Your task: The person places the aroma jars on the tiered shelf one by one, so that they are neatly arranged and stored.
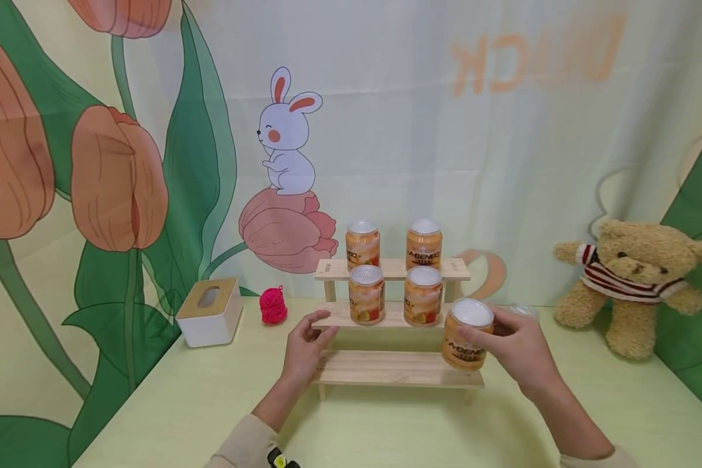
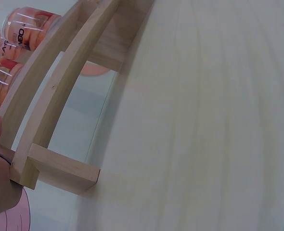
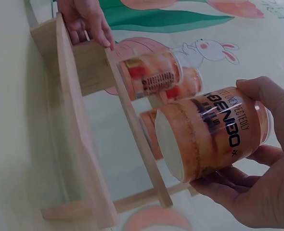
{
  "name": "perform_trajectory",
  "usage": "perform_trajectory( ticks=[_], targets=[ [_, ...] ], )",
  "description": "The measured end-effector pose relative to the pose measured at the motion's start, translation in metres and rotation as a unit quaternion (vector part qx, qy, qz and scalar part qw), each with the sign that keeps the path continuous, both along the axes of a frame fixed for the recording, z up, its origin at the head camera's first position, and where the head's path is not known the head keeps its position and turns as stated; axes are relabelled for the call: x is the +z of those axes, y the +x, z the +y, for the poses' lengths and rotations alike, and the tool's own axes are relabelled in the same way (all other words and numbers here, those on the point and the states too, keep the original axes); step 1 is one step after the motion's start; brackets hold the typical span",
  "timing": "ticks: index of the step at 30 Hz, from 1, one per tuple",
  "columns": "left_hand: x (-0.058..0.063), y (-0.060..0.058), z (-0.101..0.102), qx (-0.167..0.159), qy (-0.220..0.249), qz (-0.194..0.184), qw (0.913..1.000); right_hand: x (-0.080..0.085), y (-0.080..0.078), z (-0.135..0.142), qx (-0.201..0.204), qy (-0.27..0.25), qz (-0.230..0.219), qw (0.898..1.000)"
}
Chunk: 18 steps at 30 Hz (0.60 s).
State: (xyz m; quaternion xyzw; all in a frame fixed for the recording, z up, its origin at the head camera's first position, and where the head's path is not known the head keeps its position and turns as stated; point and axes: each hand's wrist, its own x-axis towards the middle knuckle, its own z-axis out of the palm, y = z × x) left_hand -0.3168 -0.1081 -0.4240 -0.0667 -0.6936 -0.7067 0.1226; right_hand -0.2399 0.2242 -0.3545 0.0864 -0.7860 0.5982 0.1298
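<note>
My right hand grips an orange-labelled can with a pale lid, thumb across its front and fingers behind. The can is held in front of the right end of a three-tier wooden display rack. In the right wrist view the can is tilted, its flat white end facing the rack. My left hand holds the left end of the rack's middle tier, fingers curled over the board. Two similar cans stand on the top tier, one a left can; two more stand on the middle tier, including a right can.
Left of the rack are a red yarn ball and a white tissue box with a wooden top. A teddy bear in a striped top sits at the back right. Behind hangs a printed curtain.
</note>
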Motion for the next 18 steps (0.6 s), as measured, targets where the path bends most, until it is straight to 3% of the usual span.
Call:
perform_trajectory(
  ticks=[7,14,18],
  targets=[
    [0.001,0.0,0.0,0.001,0.004,0.002,1.0,-0.006,0.0,-0.024,0.017,-0.001,-0.019,1.0],
    [-0.021,-0.02,-0.003,0.006,0.003,0.003,1.0,-0.015,-0.003,-0.051,0.038,-0.017,-0.024,0.999],
    [-0.025,-0.023,-0.003,0.006,0.007,0.001,1.0,-0.018,-0.004,-0.064,0.038,-0.018,-0.037,0.998]
  ],
)
